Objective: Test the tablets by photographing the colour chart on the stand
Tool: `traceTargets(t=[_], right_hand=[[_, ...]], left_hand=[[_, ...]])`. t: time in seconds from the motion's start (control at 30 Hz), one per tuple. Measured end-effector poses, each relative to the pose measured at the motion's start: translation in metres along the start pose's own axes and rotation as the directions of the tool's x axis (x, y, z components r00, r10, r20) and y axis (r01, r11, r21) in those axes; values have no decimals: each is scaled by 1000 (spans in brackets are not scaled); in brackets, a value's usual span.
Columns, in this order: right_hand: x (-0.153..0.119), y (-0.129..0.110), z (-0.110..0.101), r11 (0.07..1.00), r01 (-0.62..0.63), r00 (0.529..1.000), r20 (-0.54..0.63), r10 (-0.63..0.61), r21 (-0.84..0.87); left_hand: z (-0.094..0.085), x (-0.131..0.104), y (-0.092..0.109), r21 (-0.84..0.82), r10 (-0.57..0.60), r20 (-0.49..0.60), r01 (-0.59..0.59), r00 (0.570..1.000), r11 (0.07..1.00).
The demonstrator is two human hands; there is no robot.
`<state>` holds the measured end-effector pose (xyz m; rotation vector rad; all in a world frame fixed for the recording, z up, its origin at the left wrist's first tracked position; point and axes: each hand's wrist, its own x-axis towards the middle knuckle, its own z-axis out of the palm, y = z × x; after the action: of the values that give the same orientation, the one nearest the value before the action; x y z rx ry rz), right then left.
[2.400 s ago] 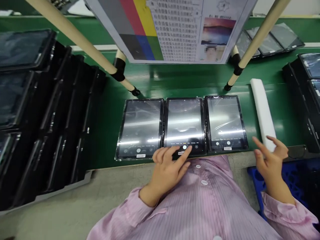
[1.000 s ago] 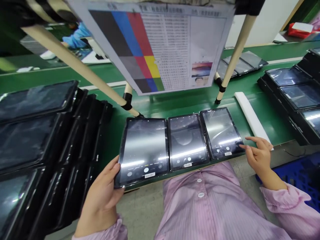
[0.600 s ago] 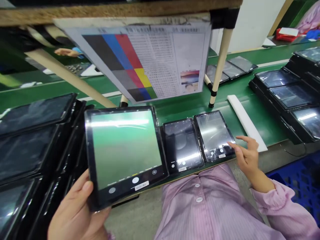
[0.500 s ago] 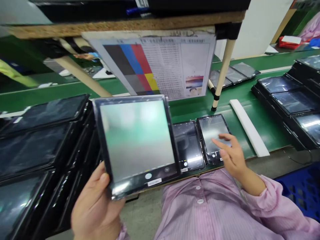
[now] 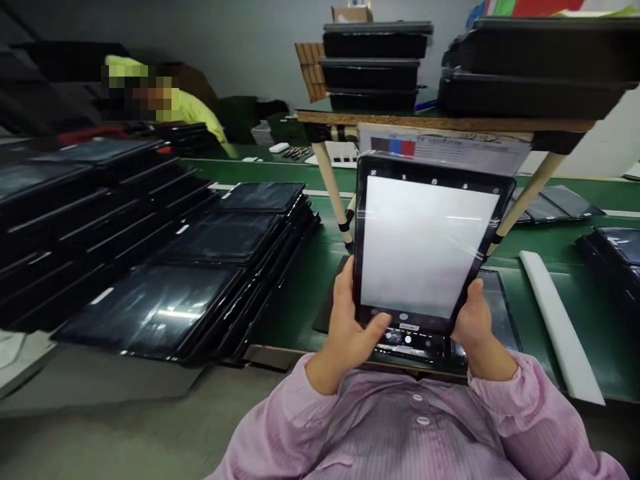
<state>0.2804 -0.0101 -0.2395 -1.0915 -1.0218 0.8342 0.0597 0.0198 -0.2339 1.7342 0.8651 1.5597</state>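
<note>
Left hand (image 5: 347,337) and right hand (image 5: 475,323) pinched the raised tablet (image 5: 420,247) at opposite edges, above the green bench (image 5: 300,287).

Tablet stacks (image 5: 145,307) left, held tablet (image 5: 420,243) before shelf (image 5: 440,123), strip (image 5: 561,320) right on bench (image 5: 297,303)

Between the left hand (image 5: 347,343) and right hand (image 5: 475,323), the tablet (image 5: 417,247) is glossy and smooth. Right of the right hand, the strip (image 5: 560,327) is matt, foam-like. Beyond both hands, the shelf edge (image 5: 450,123) is rough, wood-like.
</note>
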Motion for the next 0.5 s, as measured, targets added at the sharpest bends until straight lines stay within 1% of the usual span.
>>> traceTargets(t=[0.07,0.1,0.17,0.27,0.37,0.5], right_hand=[[6,-5,1,988,-88,996,14,87,123],[8,-7,2,971,-136,991,28,133,199],[10,-12,6,932,-190,982,63,179,310],[12,-17,12,933,-154,987,89,131,326],[12,-18,15,942,-111,991,110,80,316],[13,-15,14,948,-95,992,113,63,303]], left_hand=[[2,-3,2,265,78,59,-91,995,960],[3,-4,4,354,94,77,-115,993,928],[5,-6,9,456,109,104,-144,989,878],[8,-7,12,521,103,126,-155,987,839],[11,-7,11,553,122,112,-164,986,817],[14,-9,6,535,139,93,-167,986,829]])
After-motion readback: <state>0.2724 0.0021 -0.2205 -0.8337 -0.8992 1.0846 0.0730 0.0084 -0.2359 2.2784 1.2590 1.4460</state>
